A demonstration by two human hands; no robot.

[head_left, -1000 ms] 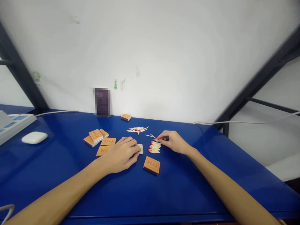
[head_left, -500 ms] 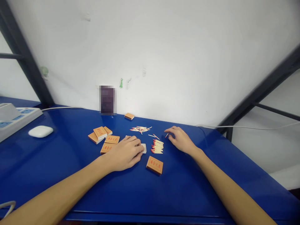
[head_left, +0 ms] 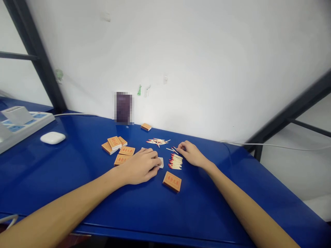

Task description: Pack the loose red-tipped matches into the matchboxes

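Observation:
My left hand (head_left: 143, 166) rests on the blue table with its fingers curled over a white matchbox tray (head_left: 161, 163); most of the tray is hidden beneath it. To the right of the tray lies a neat row of red-tipped matches (head_left: 176, 162). Just beyond the row, my right hand (head_left: 190, 153) pinches a match (head_left: 177, 148), largely covered by the fingertips. Two loose matches (head_left: 170, 149) lie beside those fingertips. Farther back is a jumbled pile of matches (head_left: 158, 142). An orange matchbox (head_left: 172, 181) sits nearer to me, below the row.
Several orange matchboxes (head_left: 114, 142) are grouped left of my left hand, some stacked. Another small matchbox (head_left: 146, 126) stands by the wall. At far left are a white earbud case (head_left: 53, 137) and a power strip (head_left: 42, 120). Dark metal posts (head_left: 46, 69) flank the wall.
My right hand's fingers have closed on the match that lay between them, and the hand has come slightly nearer the row. My left hand stays on the tray. The view has shifted slightly.

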